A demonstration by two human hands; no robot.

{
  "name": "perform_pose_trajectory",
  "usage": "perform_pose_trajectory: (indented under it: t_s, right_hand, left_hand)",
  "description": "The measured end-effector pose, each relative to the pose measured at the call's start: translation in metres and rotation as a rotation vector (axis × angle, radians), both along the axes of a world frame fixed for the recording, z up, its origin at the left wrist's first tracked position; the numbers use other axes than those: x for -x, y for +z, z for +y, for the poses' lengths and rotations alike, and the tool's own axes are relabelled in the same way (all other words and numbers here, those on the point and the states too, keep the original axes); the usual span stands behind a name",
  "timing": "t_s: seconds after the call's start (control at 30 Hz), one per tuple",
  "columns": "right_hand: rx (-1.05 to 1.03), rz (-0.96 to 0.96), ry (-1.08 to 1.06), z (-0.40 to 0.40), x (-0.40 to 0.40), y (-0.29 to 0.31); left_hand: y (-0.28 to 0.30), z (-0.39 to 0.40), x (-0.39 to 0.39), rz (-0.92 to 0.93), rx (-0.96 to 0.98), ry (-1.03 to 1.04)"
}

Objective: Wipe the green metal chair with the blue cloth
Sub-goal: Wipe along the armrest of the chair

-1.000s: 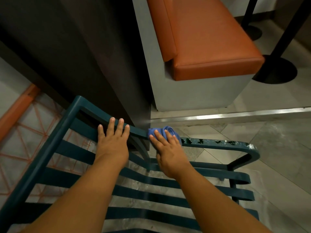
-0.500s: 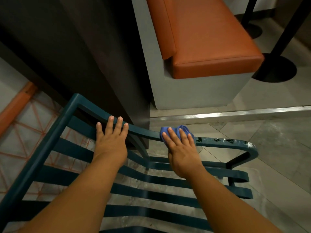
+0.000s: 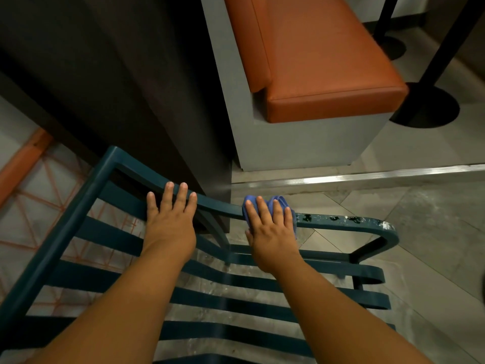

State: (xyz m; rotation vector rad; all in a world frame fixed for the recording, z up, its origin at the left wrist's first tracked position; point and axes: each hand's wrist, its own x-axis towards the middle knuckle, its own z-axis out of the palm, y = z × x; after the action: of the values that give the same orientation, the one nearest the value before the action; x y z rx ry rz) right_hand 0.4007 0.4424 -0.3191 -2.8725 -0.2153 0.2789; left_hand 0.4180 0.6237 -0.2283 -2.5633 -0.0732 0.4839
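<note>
The green metal slatted chair [image 3: 236, 287] stands on the tiled floor [image 3: 433, 219], and its top armrail [image 3: 341, 220] runs long and narrow from the far left corner of the frame out to the rounded right end. The crumpled blue cloth [image 3: 278, 203] sits on this rail about midway along, pressed under the right hand [image 3: 270, 227], whose fingers [image 3: 263, 208] lie spread and flat over the cloth, not curled around it. The left hand [image 3: 170, 219] rests bare on the same rail, nearer the left corner, fingers together and extended, probably steadying the chair.

The dirty stretch lies to the right of the cloth: dark blotches and pale flecks [image 3: 341, 219] dot the rail toward its right end, just beside the cloth's edge. So the next stroke likely follows the rail's long axis rightward, and the right hand is plainly the nearer one.

Count: one chair, one cloth, two hands, and at least three dark blotches on the rail.
</note>
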Motion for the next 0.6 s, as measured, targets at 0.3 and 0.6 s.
perform_pose_trajectory:
  t_s: [0.3, 0.6]
  right_hand:
    - [-0.144, 0.310, -0.025, 0.003, -0.069, 0.018]
    - [-0.133, 0.126, 0.064, 0.017, -0.058, 0.014]
  left_hand:
    - [-0.003, -0.002, 0.002, -0.006, 0.004, 0.007]
    - [-0.004, -0.005, 0.001, -0.016, -0.001, 0.008]
